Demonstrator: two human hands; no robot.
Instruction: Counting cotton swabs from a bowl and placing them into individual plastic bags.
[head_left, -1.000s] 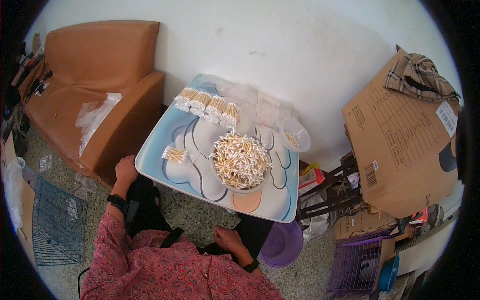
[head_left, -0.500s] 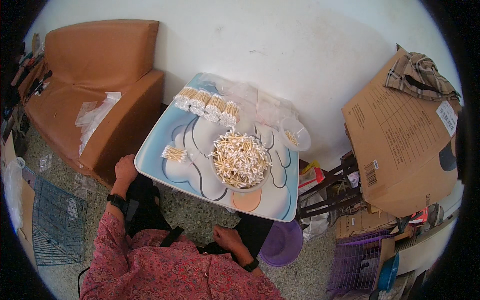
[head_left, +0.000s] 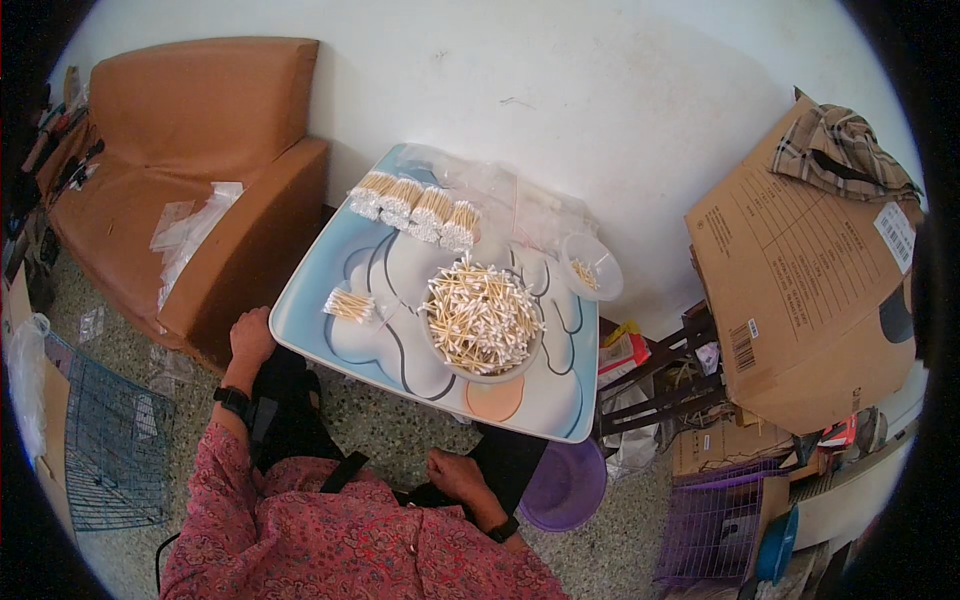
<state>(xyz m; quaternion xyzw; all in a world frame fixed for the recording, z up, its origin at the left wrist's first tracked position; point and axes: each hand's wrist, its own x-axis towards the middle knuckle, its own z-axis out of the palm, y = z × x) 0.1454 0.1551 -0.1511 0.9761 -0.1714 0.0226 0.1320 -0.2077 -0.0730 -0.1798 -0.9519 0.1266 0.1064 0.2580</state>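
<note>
My left hand (head_left: 252, 337) rests by the left corner of the tray-like tabletop (head_left: 430, 392), above my knee; how its fingers lie is hard to make out. Loosely curled, my right hand (head_left: 458, 474) lies on my right thigh below the near edge, with nothing seen in it. A round bowl (head_left: 488, 378) heaped with loose cotton swabs (head_left: 482, 312) stands on the tabletop. Left of it lies a small bundle of cotton swabs (head_left: 349, 305). Several bagged bundles of swabs (head_left: 430, 215) line the far left edge. A clear tub (head_left: 604, 262) at the far right holds a few swabs.
Clear plastic bags (head_left: 500, 195) lie along the tabletop's far edge by the wall. A brown sofa (head_left: 200, 110) with plastic sleeves stands left. At right are a large cardboard box (head_left: 800, 270), a dark wooden chair (head_left: 670, 370), a purple basin (head_left: 565, 485) and a purple wire cage (head_left: 710, 530).
</note>
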